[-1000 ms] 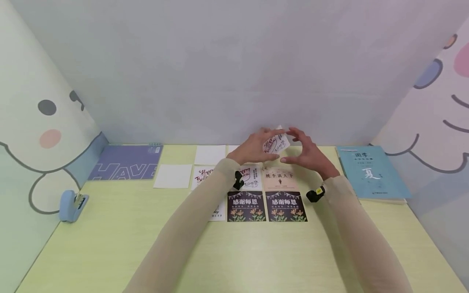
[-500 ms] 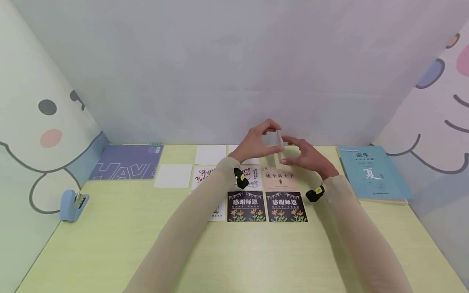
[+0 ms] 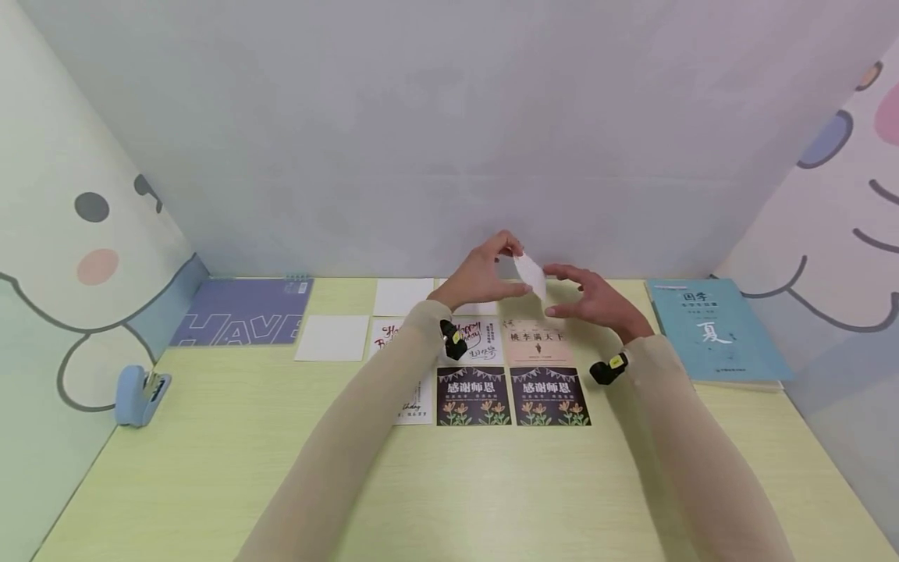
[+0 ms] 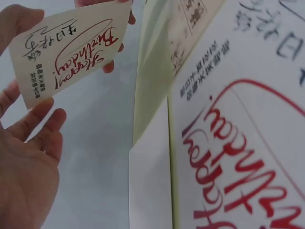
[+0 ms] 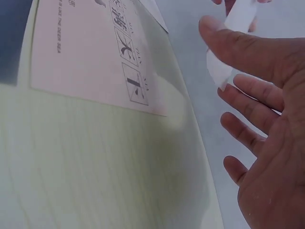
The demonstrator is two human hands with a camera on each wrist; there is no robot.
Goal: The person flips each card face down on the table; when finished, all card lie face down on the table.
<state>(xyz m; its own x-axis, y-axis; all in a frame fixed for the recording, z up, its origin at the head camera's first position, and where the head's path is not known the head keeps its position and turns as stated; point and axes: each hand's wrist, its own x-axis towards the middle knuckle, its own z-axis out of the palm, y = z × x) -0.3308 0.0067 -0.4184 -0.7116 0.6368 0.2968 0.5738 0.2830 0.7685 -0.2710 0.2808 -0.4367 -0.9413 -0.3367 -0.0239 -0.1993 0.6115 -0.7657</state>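
Observation:
Between my two hands, a small white card with "Happy Birthday" lettering (image 4: 71,52) is held up off the table near the back wall. My left hand (image 3: 481,273) grips its near end, thumb on one edge and fingertips on the other. At the card's other end, my right hand (image 3: 595,300) has its thumb and forefinger on the edges; the remaining fingers are spread. The head view shows the card's blank back (image 3: 531,275). Below lie another birthday card (image 3: 485,347), a pink card (image 3: 539,347) and two dark flower cards (image 3: 474,396), partly under the left sleeve's side.
Blank white cards (image 3: 332,338) lie to the left, beside a purple notebook (image 3: 242,308). A rounded light-blue desk gadget (image 3: 133,394) stands at the far left. A teal book (image 3: 716,332) lies at the right. Grey wall (image 3: 435,156) borders the table's back.
The card, first showing its printed face to the head camera, has turned edge-on and now shows its blank back. Left fingers have shifted to its upper corner; the right hand stays almost in place.

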